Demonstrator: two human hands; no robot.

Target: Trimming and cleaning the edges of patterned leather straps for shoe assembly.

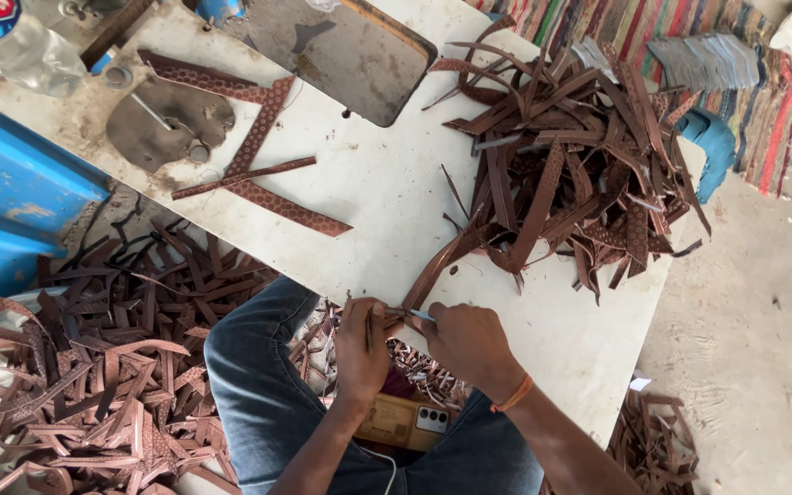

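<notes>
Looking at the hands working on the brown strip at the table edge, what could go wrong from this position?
1. The right hand holds a small blue-tipped tool very close to the left hand on the brown strip; a slip could perhaps nick a finger.
2. The strip runs back into the tangled pile of strips; pulling it may drag others off the white table.
3. The phone rests on the lap and could slide off.

Brown leather strap (440, 266), long & narrow w/ punched pattern, ran at a slant from the table edge up toward the big strap pile, near end pinched at the edge. Small blue-handled tool (421, 315) lay across that end, tip touching the strap, mostly hidden.
</notes>
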